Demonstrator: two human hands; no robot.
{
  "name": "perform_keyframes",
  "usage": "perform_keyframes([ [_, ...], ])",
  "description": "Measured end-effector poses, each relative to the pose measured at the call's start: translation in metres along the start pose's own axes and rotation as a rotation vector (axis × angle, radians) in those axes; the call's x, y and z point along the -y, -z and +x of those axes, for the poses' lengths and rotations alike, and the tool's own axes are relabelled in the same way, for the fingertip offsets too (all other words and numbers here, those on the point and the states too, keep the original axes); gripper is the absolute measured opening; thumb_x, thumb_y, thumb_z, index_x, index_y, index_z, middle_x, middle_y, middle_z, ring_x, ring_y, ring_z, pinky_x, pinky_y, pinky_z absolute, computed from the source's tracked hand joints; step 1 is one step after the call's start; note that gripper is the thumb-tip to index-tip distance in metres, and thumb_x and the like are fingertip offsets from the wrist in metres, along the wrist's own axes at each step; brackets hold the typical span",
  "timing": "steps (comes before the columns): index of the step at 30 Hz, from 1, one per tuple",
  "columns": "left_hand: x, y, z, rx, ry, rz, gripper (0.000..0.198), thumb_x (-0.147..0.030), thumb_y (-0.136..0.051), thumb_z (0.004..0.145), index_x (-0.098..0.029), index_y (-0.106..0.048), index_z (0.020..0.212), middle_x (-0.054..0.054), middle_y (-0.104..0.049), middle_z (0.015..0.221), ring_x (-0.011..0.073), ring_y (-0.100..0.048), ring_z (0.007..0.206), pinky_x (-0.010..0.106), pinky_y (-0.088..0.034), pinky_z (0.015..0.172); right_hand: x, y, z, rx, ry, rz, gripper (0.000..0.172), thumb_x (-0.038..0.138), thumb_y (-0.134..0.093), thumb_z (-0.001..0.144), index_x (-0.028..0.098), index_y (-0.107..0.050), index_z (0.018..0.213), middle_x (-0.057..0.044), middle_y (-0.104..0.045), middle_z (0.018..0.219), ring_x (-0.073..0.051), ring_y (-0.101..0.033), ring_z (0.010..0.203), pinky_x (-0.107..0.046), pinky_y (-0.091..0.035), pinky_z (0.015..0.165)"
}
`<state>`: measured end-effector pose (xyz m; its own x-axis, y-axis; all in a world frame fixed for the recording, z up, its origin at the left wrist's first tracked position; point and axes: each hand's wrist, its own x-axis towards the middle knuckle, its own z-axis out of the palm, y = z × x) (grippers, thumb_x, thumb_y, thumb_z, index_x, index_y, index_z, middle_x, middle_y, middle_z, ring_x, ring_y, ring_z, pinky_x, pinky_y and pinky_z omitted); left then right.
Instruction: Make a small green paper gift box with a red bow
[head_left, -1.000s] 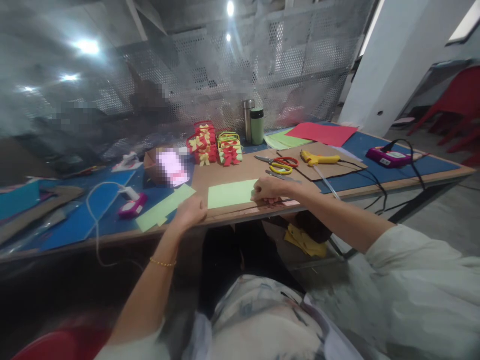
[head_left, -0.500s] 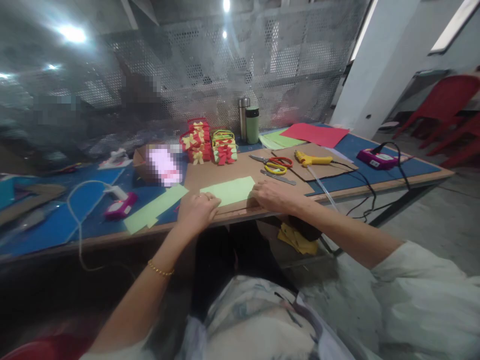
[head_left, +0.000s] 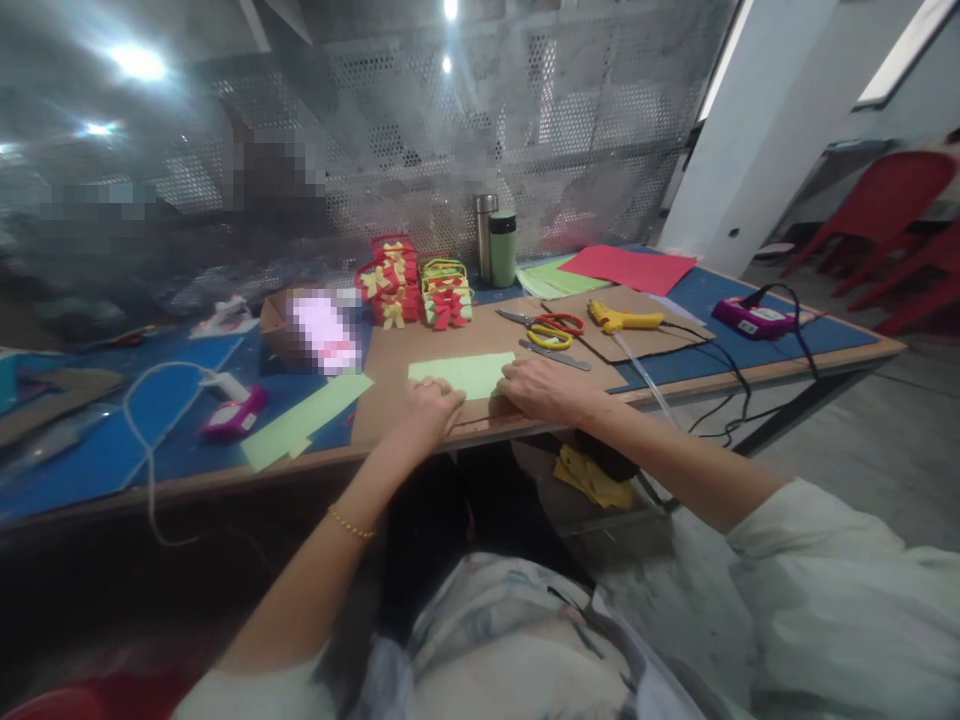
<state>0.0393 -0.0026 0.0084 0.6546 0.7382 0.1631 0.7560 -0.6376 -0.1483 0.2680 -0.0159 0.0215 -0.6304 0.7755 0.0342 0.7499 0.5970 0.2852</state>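
A light green paper sheet point(head_left: 472, 374) lies on the brown cardboard point(head_left: 390, 355) at the front of the table. My left hand point(head_left: 436, 404) is closed, its curled fingers pressing on the sheet's near left edge. At the right end, my right hand point(head_left: 534, 388) has its fingers closed on the paper's near corner. Just beyond it are scissors point(head_left: 553, 328) with red and yellow handles and a grey metal blade point(head_left: 555, 355). Left of the cardboard lies a longer green paper strip point(head_left: 307, 422).
Red and yellow-green paper bags with bows point(head_left: 448, 298) stand behind the cardboard, near a green flask point(head_left: 503, 250). A yellow glue gun point(head_left: 626, 317) rests on another board to the right. Red paper point(head_left: 630, 268) lies at the back. A purple box point(head_left: 234, 413) with a white cable sits left.
My left hand has slid right along the near edge, closer to my right hand. The sheet has turned slightly, and my right hand stays at its right end.
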Motion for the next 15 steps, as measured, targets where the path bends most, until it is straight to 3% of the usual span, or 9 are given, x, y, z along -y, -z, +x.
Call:
perform_keyframes([
  [4, -0.003, -0.003, 0.002, -0.041, -0.012, 0.001, 0.026, -0.022, -0.047, 0.101, -0.019, -0.073, 0.1, 0.014, -0.069, 0.101, 0.028, -0.059, 0.099, 0.041, -0.035, 0.088, 0.002, -0.008, 0.003, -0.031, -0.022, -0.013, 0.021, 0.01, -0.049, 0.096, 0.009, -0.07, 0.098, -0.017, -0.069, 0.095, -0.026, -0.065, 0.093, -0.034, -0.038, 0.078],
  [8, -0.004, -0.01, 0.01, -0.142, -0.032, 0.005, 0.018, -0.023, -0.056, 0.097, -0.02, -0.072, 0.103, 0.014, -0.068, 0.104, 0.0289, -0.057, 0.1, 0.042, -0.036, 0.086, 0.003, -0.016, 0.005, -0.105, -0.094, 0.027, 0.02, 0.011, -0.051, 0.096, 0.011, -0.071, 0.098, -0.015, -0.07, 0.093, -0.025, -0.062, 0.088, -0.036, -0.033, 0.08],
  [12, -0.005, -0.02, 0.017, -0.254, -0.106, 0.076, 0.02, -0.017, -0.056, 0.096, -0.018, -0.071, 0.084, 0.012, -0.066, 0.09, 0.0261, -0.057, 0.089, 0.04, -0.037, 0.08, 0.002, -0.026, -0.002, -0.198, -0.134, 0.083, 0.017, 0.016, -0.054, 0.094, 0.015, -0.071, 0.09, -0.012, -0.069, 0.088, -0.024, -0.057, 0.083, -0.036, -0.028, 0.077],
  [15, -0.006, -0.027, 0.014, -0.29, -0.161, 0.109, 0.025, -0.011, -0.051, 0.097, -0.017, -0.069, 0.08, 0.011, -0.064, 0.084, 0.025, -0.056, 0.084, 0.039, -0.037, 0.077, -0.001, -0.036, -0.012, -0.284, -0.13, 0.101, 0.017, 0.018, -0.054, 0.096, 0.017, -0.069, 0.088, -0.01, -0.068, 0.091, -0.023, -0.054, 0.084, -0.035, -0.026, 0.076],
])
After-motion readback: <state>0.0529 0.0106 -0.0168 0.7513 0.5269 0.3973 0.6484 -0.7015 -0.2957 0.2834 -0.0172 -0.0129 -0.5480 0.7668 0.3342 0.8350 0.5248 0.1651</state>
